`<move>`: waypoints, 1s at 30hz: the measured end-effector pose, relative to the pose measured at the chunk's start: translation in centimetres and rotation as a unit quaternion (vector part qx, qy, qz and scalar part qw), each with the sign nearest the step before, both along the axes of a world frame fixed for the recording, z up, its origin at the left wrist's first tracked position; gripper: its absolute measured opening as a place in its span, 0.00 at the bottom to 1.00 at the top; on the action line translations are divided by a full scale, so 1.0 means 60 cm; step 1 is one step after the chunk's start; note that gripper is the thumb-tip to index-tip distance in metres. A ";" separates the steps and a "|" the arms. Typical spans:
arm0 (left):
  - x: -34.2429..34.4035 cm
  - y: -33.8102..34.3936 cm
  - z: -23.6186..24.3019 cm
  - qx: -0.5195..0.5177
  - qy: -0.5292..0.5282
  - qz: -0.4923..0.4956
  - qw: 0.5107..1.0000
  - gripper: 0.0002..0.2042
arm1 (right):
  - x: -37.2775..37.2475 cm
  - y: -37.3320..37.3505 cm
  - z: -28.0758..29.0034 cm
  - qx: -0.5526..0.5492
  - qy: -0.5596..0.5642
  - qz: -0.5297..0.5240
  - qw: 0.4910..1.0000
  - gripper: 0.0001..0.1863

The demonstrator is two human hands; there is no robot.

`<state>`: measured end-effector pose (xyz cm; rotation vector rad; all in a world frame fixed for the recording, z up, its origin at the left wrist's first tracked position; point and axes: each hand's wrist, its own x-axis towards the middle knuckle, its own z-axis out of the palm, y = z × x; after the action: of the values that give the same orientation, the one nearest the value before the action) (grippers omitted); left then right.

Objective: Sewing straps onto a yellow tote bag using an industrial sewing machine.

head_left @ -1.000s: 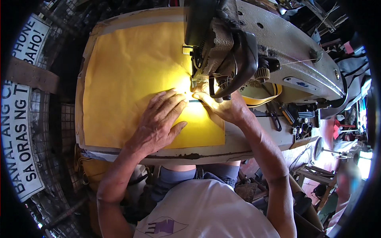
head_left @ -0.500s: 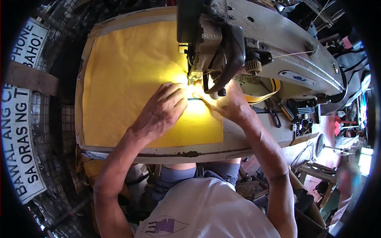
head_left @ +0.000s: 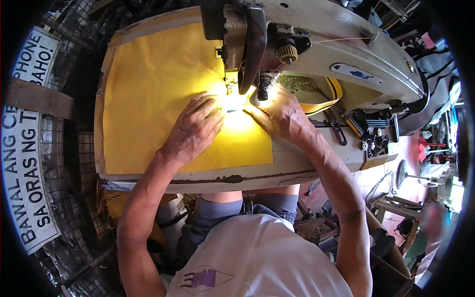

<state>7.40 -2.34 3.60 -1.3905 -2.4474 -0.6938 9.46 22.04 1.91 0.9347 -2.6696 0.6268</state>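
Note:
A wide yellow sheet (head_left: 148, 99), fabric or leather-like, lies flat under the needle area of a grey-beige sewing machine (head_left: 336, 29). My left hand (head_left: 198, 121) rests on it left of the needle, fingers bent and pressed together against the material. On the other side my right hand (head_left: 287, 115) reaches in beneath the machine head, its thumb stretched along the sheet toward the needle; its other fingertips are partly hidden. Between the hands a short dark green strip (head_left: 231, 111) shows on the sheet. Strong lamp glare washes out the fingertips and needle.
A yellow strap with a dark edge (head_left: 329, 99) curls under the machine arm. Scissors (head_left: 337, 129) and a bobbin winder (head_left: 376, 143) sit at the table's right. A wire grid with white signs (head_left: 29, 188) stands at left, a fan (head_left: 403, 173) at far right.
The whole view has shifted, so the machine head sits farther left and higher. Both hands remain beside the needle on the sheet, and less of the green strip shows between them.

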 end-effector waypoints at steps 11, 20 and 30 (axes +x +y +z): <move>0.010 -0.008 -0.012 -0.015 -0.025 0.026 0.999 0.14 | 0.002 -0.011 -0.011 -0.087 0.055 -0.019 0.995 0.10; -0.003 -0.010 -0.011 -0.006 -0.025 0.020 0.999 0.15 | -0.006 -0.013 -0.020 -0.099 0.056 -0.017 0.993 0.08; -0.012 -0.005 -0.006 0.014 -0.021 0.009 1.000 0.14 | -0.024 -0.011 -0.032 -0.067 0.080 -0.035 0.994 0.06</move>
<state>6.67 -2.62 3.25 -1.3553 -2.4682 -0.7585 8.05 21.39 0.01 0.8157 -2.4741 0.6776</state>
